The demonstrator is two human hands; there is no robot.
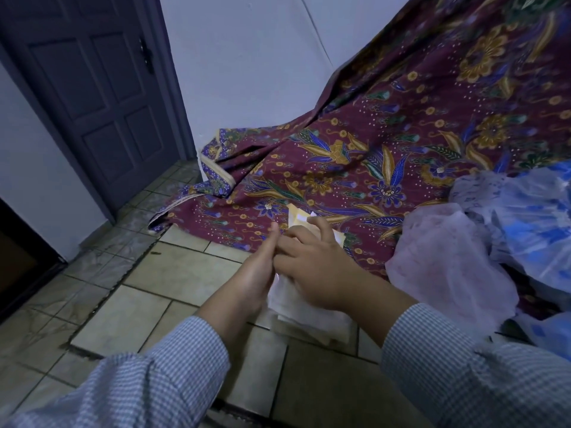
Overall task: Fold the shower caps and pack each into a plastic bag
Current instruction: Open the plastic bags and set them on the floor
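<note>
Both hands on folded cap

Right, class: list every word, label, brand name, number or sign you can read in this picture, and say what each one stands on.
None: no legible text anywhere in this view.
Blue and white plastic bags: printed blue patches, too blurred to tell whether they are lettering.
Batik cloth: flowers and leaves only, no words.
White folded material under the hands: no print visible.
Door: no sign or number.

Two hands meet at centre, forearms in checked sleeves.
Left hand stands edge-on, fingers straight; right hand lies palm-down, fingers loosely spread.
</note>
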